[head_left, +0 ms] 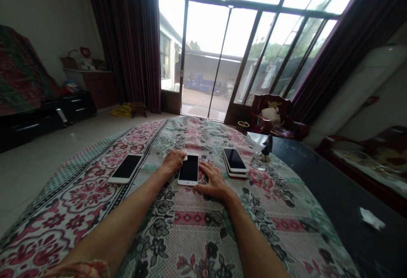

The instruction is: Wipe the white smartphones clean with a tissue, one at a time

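The left hand (173, 161) bends over a small white paper bit (185, 157); I can't tell if it holds it. The white phone with a black screen (190, 169) lies between the hands on a flowery cloth (190, 231). The right hand (213, 180) lies open, holding nothing.

phone (190, 170): glossy glass | tablecloth (190, 231): matt cloth | tabletop (330, 193): seemingly polished

Bright daylight pours through the glass doors (205, 49) at twelve o'clock, washing out to white glare, while the wall (41, 15) toward ten o'clock sits dim; the wide lens bends the picture's edges.
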The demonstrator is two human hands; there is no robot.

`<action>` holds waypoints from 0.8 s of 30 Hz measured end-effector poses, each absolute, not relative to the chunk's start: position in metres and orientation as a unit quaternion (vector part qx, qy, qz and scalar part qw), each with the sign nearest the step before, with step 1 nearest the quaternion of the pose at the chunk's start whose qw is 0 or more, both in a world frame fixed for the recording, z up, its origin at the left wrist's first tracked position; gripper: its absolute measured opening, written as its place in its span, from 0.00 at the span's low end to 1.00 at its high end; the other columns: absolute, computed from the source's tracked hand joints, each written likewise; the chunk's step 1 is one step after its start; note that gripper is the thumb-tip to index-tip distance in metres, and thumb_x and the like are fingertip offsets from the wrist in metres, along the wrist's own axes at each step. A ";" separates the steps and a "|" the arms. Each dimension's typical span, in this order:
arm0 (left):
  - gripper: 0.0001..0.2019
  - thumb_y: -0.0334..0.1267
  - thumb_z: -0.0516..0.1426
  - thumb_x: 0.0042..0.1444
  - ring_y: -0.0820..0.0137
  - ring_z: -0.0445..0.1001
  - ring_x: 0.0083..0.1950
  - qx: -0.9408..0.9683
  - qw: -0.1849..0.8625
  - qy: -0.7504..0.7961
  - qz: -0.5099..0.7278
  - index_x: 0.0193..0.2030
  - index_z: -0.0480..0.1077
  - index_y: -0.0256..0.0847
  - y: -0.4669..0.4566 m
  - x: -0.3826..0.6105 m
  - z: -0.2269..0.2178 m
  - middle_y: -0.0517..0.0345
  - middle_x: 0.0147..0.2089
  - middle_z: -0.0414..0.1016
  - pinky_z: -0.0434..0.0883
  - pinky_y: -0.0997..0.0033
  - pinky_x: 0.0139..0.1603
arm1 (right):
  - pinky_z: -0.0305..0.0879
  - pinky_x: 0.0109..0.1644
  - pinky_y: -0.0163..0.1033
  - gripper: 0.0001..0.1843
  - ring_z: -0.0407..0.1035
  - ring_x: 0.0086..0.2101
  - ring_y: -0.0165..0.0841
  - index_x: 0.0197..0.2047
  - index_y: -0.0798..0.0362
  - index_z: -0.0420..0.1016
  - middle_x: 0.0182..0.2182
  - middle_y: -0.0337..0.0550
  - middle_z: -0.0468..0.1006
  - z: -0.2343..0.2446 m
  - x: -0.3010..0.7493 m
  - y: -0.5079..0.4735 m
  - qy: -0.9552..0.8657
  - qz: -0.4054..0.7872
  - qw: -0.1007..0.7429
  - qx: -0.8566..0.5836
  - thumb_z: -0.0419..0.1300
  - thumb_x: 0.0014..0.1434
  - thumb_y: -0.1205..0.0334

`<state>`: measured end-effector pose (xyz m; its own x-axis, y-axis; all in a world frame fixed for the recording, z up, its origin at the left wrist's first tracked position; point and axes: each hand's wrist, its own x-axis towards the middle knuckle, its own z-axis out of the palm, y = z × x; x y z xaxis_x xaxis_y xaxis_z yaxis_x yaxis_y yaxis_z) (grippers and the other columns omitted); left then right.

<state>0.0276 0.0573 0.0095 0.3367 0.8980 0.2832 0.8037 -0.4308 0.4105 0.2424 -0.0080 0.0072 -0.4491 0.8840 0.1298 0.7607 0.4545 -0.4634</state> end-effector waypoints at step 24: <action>0.14 0.27 0.48 0.62 0.60 0.69 0.57 0.855 -0.016 0.515 0.065 0.49 0.71 0.34 -0.055 0.026 0.021 0.44 0.51 0.74 0.66 0.64 0.59 | 0.40 0.67 0.56 0.45 0.44 0.66 0.50 0.65 0.50 0.63 0.66 0.48 0.57 0.010 0.242 -0.011 -0.827 0.180 0.184 -0.500 0.68 0.44 0.48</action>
